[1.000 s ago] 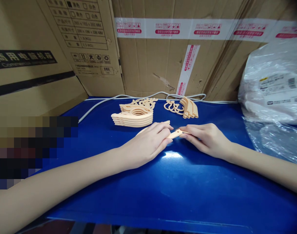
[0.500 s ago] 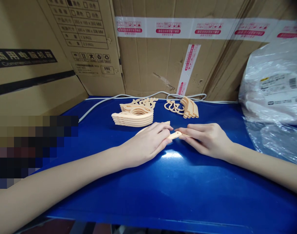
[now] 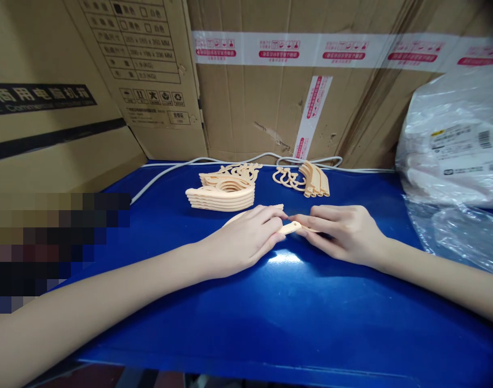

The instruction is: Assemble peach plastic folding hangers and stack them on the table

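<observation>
On the blue table (image 3: 270, 318), my left hand (image 3: 246, 240) lies over a peach plastic hanger part (image 3: 289, 228), its fingers curled onto it. My right hand (image 3: 343, 231) pinches the other end of the same part, and the fingertips of both hands almost meet. Most of the part is hidden under my left hand. Behind the hands lies a stack of peach hanger pieces (image 3: 222, 193). A smaller bunch of hooks and curved arms (image 3: 306, 179) lies to its right.
Cardboard boxes (image 3: 270, 97) wall in the back and left of the table. A white cable (image 3: 238, 160) runs along the back edge. A clear plastic bag with white contents (image 3: 452, 156) sits at the right. A blurred patch covers the left edge.
My right hand has slid slightly left, bringing its fingertips closer to my left hand. The peach part between them shows less. Nothing else moved.
</observation>
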